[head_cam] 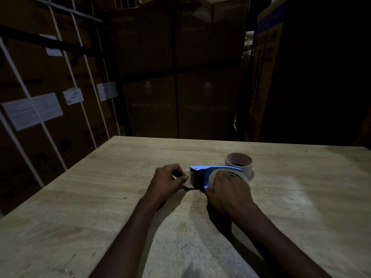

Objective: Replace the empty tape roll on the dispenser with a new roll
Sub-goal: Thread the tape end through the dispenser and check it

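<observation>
Cartons [148, 73] stood stacked behind a pale wooden table [100, 197]. On it, toward 12 o'clock from the person, a blue dispenser [202, 173] lay with its long axis running 9 to 3 o'clock. The right hand [228, 191] clasped the new roll [215, 176] seated at its 3 o'clock end. The left hand [170, 179], nearer the 9 o'clock blade end, pinched shut, seemingly on the tape's free end, though dimness hid it. The empty core [239, 163] stood just behind.

The table [124, 197] is pale wood-grain board, matt at left, with a dull sheen at right. The dispenser [202, 168] looks like smooth blue plastic. The roll [239, 160] behind it looks like pale cardboard. Far boxes [148, 107] are matt brown cardboard bearing paper labels [33, 110].
</observation>
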A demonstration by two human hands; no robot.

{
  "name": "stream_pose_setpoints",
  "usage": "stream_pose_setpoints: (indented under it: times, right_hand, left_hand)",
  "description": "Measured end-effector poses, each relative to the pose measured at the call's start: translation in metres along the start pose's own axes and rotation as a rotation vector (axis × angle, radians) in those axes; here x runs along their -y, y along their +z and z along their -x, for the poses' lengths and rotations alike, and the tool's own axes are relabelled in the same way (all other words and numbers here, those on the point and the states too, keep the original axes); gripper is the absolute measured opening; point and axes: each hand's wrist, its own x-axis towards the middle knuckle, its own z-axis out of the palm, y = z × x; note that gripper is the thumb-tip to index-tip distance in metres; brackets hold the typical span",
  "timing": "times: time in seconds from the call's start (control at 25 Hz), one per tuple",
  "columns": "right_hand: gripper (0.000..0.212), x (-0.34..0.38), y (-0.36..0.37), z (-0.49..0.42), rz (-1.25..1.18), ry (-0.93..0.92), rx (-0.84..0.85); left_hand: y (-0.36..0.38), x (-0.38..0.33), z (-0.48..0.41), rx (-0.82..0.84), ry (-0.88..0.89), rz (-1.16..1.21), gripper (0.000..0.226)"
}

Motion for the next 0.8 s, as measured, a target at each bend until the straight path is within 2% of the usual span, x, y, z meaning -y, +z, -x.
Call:
stream_pose_setpoints:
  times: [0.16,0.44,0.6,0.8]
  right_hand:
    - [0.039,-0.001,0.000,0.001,-0.214,0.170,-0.081]
    - [0.037,-0.003,0.005,0.000,-0.176,0.139,-0.109]
    - [0.035,-0.003,0.006,0.000,-0.235,0.148,-0.141]
    - [0.030,-0.004,0.006,-0.001,-0.247,0.155,-0.151]
  left_hand:
    - [0.010,0.001,-0.001,-0.096,0.000,0.013,0.008]
    - [0.021,0.003,-0.005,-0.165,-0.002,0.036,0.005]
    - [0.025,0.003,-0.007,-0.205,-0.015,0.070,0.005]
    - [0.026,0.004,-0.009,-0.196,-0.044,0.065,0.009]
